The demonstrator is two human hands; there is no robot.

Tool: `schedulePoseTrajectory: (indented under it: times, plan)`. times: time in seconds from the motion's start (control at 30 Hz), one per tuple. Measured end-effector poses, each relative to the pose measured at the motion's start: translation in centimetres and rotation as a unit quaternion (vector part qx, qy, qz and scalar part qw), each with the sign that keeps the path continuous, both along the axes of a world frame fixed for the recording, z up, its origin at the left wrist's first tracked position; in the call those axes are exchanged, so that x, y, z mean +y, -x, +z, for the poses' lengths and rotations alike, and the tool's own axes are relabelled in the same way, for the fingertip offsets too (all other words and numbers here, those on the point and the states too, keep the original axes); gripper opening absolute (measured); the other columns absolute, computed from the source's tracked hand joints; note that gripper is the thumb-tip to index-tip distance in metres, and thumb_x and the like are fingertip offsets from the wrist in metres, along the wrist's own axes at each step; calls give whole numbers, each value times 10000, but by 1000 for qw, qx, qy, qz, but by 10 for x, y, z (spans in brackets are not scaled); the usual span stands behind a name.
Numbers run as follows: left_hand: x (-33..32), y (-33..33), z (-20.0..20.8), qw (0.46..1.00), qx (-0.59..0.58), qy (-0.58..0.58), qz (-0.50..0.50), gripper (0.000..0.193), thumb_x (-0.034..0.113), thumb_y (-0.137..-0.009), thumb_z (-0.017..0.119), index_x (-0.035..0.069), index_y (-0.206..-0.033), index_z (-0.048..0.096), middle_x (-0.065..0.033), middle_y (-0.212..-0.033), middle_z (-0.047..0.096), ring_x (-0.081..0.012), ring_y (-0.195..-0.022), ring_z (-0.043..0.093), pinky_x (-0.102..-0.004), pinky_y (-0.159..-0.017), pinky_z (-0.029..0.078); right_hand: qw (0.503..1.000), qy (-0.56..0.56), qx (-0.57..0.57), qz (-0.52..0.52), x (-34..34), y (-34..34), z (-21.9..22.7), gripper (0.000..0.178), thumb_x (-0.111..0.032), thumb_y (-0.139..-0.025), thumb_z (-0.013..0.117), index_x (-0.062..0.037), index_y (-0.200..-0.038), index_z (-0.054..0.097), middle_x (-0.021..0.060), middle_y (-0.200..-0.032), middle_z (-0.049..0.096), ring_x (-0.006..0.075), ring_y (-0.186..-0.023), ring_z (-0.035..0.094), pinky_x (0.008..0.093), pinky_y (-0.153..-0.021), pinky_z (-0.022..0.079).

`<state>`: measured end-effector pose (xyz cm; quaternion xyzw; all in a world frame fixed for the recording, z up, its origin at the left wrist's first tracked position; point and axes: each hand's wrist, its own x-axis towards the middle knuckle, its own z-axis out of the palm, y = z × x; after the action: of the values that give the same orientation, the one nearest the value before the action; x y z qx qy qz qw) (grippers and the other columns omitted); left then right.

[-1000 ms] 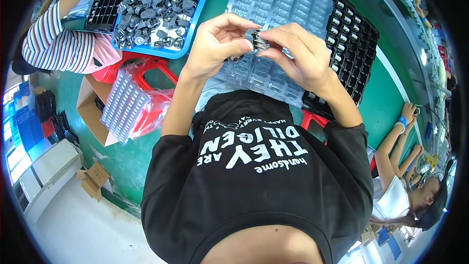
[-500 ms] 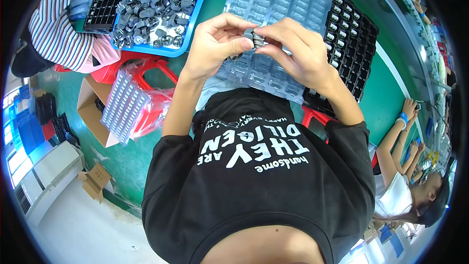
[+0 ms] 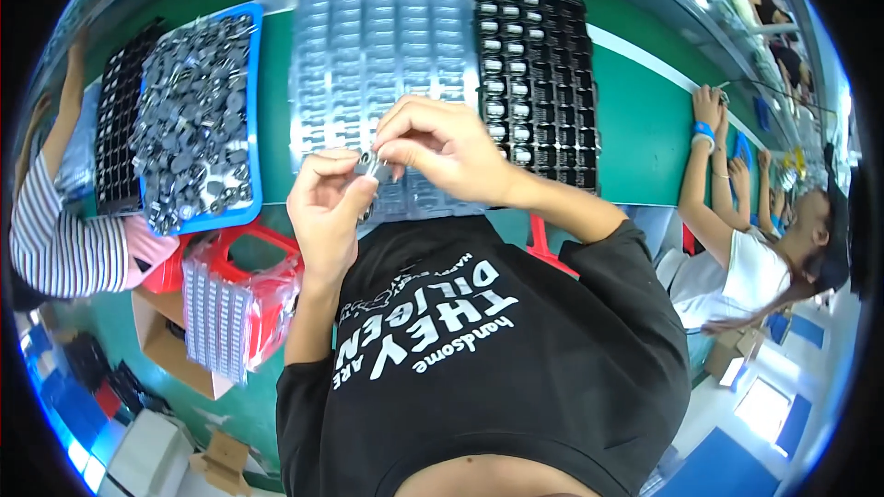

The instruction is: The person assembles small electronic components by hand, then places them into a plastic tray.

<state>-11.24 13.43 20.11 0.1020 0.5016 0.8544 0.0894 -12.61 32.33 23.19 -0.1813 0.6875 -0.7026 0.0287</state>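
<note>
My left hand (image 3: 330, 202) pinches a small grey round part with metal bits (image 3: 375, 168) between thumb and fingers. Close against its upper side is my right hand (image 3: 442, 149), with thumb and fingertips pressed together. Whether those fingertips grip the same part or a separate tiny piece is hidden. Beneath both hands lies a clear plastic tray (image 3: 385, 46) with rows of moulded pockets. Beside it on the right, a black tray (image 3: 562, 83) carries shiny metal cylinders in its left columns.
A blue-rimmed bin (image 3: 255, 120) heaped with similar grey parts stands to the left, with another black tray (image 3: 115, 129) beyond it. Bagged trays (image 3: 216, 317) rest on a red stool (image 3: 241, 244). Co-workers sit at left and right; one arm (image 3: 704, 156) reaches onto the green table.
The whole view has swung, so the trays and bin appear further left and more upright. My hands stay together at the grey part, which now shows its grey side more.
</note>
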Motion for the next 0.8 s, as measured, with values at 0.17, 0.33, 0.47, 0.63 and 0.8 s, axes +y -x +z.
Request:
schedulePoseTrajectory:
  times: [0.17, 0.33, 0.47, 0.63, 0.8]
  plan:
    - [2, -16, 15, 967, -236, -86, -54, 110, 77, -946, 618, 8, -998, 551, -114, -976, 605, -134, -707, 551, -242, -567, 445, 997, -21, -44, -60, 26, -12, 5, 53, 54, -879, 620, 42, -926, 640, 112, -969, 630, 144, -774, 647, 255, -653, 544]
    - [-17, -55, 21, 887, -311, -171, -293, 244, 219, -1010, 504, -12, -1010, 584, -163, -1022, 600, -218, -916, 597, -329, -784, 482, 738, -530, 301, -291, 136, 9, 3, 124, 66, -798, 657, -10, -884, 610, 119, -894, 642, 282, -743, 656, 353, -639, 544]
    - [-25, -60, 24, 907, -129, -21, -401, 277, 204, -956, 565, -10, -1127, 608, -168, -1192, 573, -250, -1145, 554, -376, -1015, 399, 687, -618, 269, -273, 187, 18, -18, 49, -8, -847, 636, -28, -876, 602, 89, -899, 626, 299, -746, 651, 366, -626, 534]
    - [-32, -65, 22, 912, -82, 150, -373, 266, 144, -925, 569, 25, -1153, 638, -139, -1328, 503, -274, -1233, 506, -397, -1070, 351, 681, -655, 252, -207, 193, 31, -43, 89, -15, -840, 608, -44, -913, 567, 77, -916, 597, 295, -767, 644, 391, -630, 532]
    - [-33, -72, 7, 931, -183, 118, -293, 279, -20, -888, 612, -48, -1165, 621, -89, -1149, 496, -193, -992, 648, -282, -853, 504, 664, -685, 255, -157, 199, 39, -45, 110, -46, -803, 553, -44, -907, 520, 117, -911, 556, 303, -843, 629, 411, -688, 528]
